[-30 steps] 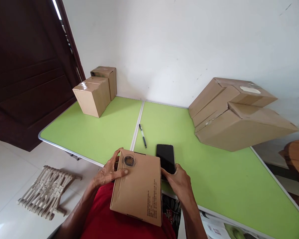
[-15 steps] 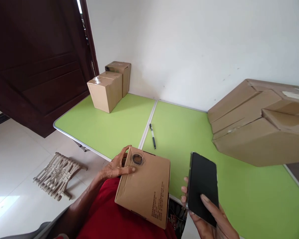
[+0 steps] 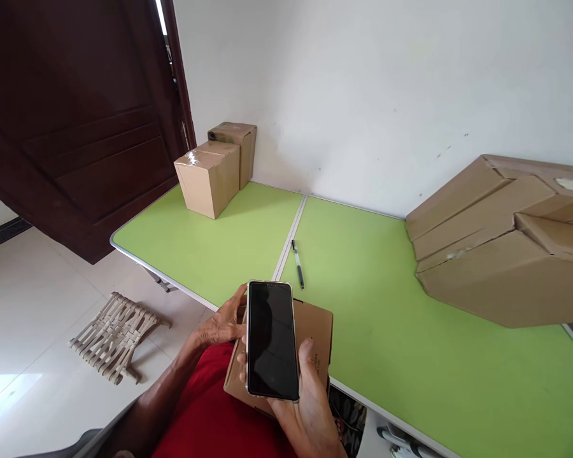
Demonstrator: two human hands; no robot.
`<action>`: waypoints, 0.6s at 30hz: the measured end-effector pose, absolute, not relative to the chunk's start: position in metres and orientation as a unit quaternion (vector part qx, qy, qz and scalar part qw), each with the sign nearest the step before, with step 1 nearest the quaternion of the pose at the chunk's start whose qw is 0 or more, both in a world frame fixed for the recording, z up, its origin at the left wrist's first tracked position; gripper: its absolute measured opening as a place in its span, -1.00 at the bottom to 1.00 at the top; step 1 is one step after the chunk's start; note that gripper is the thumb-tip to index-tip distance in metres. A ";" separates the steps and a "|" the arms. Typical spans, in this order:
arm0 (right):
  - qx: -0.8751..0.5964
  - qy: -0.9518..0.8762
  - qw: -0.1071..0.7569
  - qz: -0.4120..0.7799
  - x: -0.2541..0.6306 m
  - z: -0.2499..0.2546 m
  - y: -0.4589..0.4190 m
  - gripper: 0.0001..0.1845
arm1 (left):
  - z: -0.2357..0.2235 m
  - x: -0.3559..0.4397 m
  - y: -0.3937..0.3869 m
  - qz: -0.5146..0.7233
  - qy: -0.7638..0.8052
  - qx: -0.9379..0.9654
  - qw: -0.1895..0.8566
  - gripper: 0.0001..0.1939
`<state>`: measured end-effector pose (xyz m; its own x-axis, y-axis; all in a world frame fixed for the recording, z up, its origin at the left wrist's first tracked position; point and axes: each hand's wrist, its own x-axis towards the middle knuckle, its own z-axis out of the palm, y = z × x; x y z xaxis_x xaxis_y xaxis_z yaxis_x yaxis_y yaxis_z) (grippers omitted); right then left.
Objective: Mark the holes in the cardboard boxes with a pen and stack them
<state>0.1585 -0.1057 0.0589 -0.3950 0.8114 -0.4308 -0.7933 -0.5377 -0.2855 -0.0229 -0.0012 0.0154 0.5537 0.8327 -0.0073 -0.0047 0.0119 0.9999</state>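
The phone [image 3: 272, 340] is grasped by the right hand [image 3: 310, 397] at the near side of the scene, over the box [image 3: 319, 324]. Its dark screen is turned up, its left edge is met by the fingertips, and its near right corner is backed by the palm. The thumb is held out to the right of the screen. Whether the box is touched by the phone cannot be told.

The box is gripped at its far left corner by the left hand [image 3: 219, 324], with the thumb laid over the top and the fingers partly hidden. Much of its top is covered by the phone and the right hand; some print is seen at the right. The box is held at the table's near edge, in front of a red shirt [image 3: 219, 410].

On the green table [image 3: 363, 286], a pen [image 3: 298, 264] is laid beyond the phone, just right of the pale seam [image 3: 290, 236]. At the far left, two cartons [image 3: 224, 181] are set one behind the other. At the right, larger cartons [image 3: 496, 280] are placed near the white wall [image 3: 344, 95]. On the floor to the left, a woven stool [image 3: 117, 337] is seen, with a dark door [image 3: 76, 127] beyond it.
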 end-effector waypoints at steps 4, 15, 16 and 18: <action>-0.256 -0.001 0.477 0.841 0.159 0.052 -0.109 -0.23 | 0.015 -0.024 -0.001 0.338 0.331 0.624 0.622 0.10; -0.282 -0.017 0.465 0.839 0.158 0.054 -0.110 -0.17 | 0.010 -0.019 -0.003 0.368 0.300 0.594 0.649 0.23; -0.287 -0.021 0.464 0.838 0.158 0.055 -0.110 -0.16 | 0.009 -0.020 -0.003 0.368 0.301 0.592 0.651 0.24; -0.305 -0.027 0.465 0.831 0.159 0.057 -0.111 -0.14 | 0.007 -0.021 -0.003 0.362 0.313 0.590 0.650 0.24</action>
<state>0.1588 -0.1106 0.0573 -0.3821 0.7893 -0.4806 -0.7559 -0.5661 -0.3287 -0.0212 -0.0034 0.0072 0.5414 0.8406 0.0197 -0.1010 0.0418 0.9940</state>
